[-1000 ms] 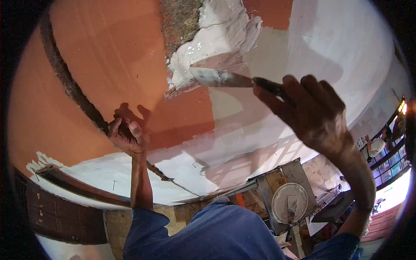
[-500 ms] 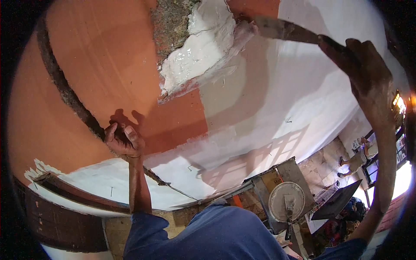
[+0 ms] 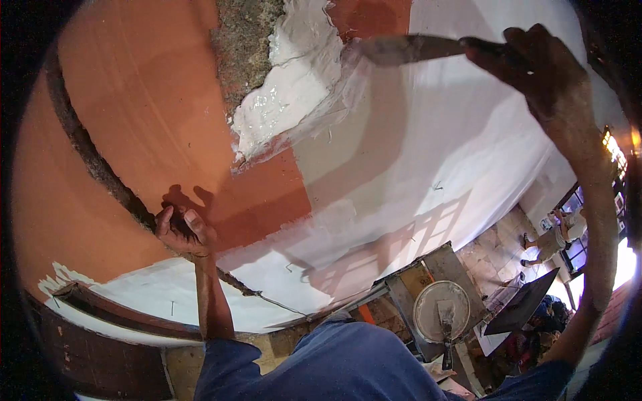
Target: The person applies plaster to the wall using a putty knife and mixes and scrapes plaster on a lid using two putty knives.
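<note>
Right of one white plaster patch [image 3: 291, 93], the nearer right hand [image 3: 554, 80] is gripping one putty knife [image 3: 418, 49], its long axis running toward the patch's edge. Below-left of the patch, the left hand [image 3: 186, 232] is showing empty, loosely parted fingers. Farther below-right, one tub [image 3: 425, 305] is carrying one trowel [image 3: 447, 329].

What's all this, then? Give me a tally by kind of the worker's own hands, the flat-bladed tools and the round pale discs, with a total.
Worker's own hands: 2 (left hand, right hand)
Flat-bladed tools: 2 (held tool, resting tool)
Round pale discs: 1 (pale disc under the resting tool)
Total: 5
</note>
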A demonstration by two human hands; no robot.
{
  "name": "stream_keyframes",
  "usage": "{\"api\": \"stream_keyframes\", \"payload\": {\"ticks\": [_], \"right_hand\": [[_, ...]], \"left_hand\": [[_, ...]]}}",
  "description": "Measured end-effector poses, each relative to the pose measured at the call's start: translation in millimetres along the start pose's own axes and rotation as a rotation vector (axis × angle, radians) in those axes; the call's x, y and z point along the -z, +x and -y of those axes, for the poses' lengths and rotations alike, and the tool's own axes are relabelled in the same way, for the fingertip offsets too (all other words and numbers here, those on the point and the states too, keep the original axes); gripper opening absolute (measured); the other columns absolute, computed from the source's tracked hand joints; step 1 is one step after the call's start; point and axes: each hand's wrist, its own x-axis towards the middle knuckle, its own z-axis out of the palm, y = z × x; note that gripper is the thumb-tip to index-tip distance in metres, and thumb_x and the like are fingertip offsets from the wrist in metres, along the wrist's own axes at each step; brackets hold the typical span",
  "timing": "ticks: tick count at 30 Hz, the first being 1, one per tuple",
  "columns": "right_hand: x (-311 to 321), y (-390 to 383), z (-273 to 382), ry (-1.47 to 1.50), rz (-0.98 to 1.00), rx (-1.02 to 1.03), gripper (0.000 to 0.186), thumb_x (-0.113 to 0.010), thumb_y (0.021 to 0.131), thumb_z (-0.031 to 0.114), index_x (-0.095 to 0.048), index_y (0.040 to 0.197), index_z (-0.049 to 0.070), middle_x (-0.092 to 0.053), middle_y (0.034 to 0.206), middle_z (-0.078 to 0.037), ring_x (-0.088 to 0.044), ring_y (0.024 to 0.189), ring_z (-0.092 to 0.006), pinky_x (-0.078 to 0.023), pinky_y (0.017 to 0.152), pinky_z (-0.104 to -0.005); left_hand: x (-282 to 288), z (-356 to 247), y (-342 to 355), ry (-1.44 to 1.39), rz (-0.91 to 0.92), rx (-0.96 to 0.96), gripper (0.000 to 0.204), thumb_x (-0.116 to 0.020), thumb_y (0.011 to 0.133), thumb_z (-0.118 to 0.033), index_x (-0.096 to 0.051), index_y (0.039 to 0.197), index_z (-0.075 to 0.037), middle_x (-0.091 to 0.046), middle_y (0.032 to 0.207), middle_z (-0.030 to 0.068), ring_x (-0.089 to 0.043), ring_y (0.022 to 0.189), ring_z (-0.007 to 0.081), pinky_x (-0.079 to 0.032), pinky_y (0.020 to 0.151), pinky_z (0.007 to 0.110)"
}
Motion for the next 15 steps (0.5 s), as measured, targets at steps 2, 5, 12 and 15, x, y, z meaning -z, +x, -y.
{"api": "stream_keyframes", "payload": {"ticks": [2, 5, 12, 15], "right_hand": [[9.4, 0.6, -6.8, 0.116, 0.005, -0.071, 0.052, -0.059, 0.061, -0.005, -0.060, 0.106, 0.021, -0.053, 0.094, -0.005, -0.052, 0.077, -0.0200, -0.049, 0.062, -0.0299], [17.0, 1.3, 7.6, 0.202, -0.007, -0.134, 0.052, -0.060, 0.060, -0.004, -0.061, 0.106, 0.021, -0.053, 0.090, -0.005, -0.052, 0.074, -0.0203, -0.048, 0.059, -0.0294], [15.7, 10.8, 83.8, 0.369, -0.150, -0.153, 0.041, -0.056, 0.069, 0.015, -0.057, 0.108, 0.025, -0.044, 0.065, 0.003, -0.044, 0.057, -0.0123, -0.036, 0.044, -0.0246], [15.6, 18.9, 101.6, 0.515, -0.121, -0.148, 0.040, -0.055, 0.068, 0.019, -0.056, 0.109, 0.022, -0.046, 0.073, 0.003, -0.045, 0.064, -0.0117, -0.038, 0.047, -0.0230]], "left_hand": [[-0.6, -2.7, 0.5, -0.088, 0.003, 0.032, 0.036, -0.052, 0.083, -0.022, -0.037, 0.107, 0.000, -0.043, 0.093, 0.0099, -0.047, 0.079, 0.0163, -0.039, 0.073, 0.030], [-1.4, -6.0, 2.3, 0.082, -0.018, 0.012, 0.034, -0.052, 0.083, -0.021, -0.037, 0.106, -0.001, -0.043, 0.090, 0.0093, -0.046, 0.075, 0.0149, -0.039, 0.069, 0.029], [-3.1, -6.3, 4.9, -0.047, -0.018, 0.013, 0.037, -0.054, 0.083, -0.026, -0.037, 0.106, -0.002, -0.044, 0.085, 0.0081, -0.044, 0.072, 0.0141, -0.037, 0.065, 0.027], [-0.7, -3.5, 4.5, -0.025, 0.003, -0.010, 0.038, -0.055, 0.083, -0.027, -0.037, 0.106, -0.002, -0.044, 0.085, 0.0078, -0.045, 0.072, 0.0140, -0.038, 0.066, 0.027]]}}
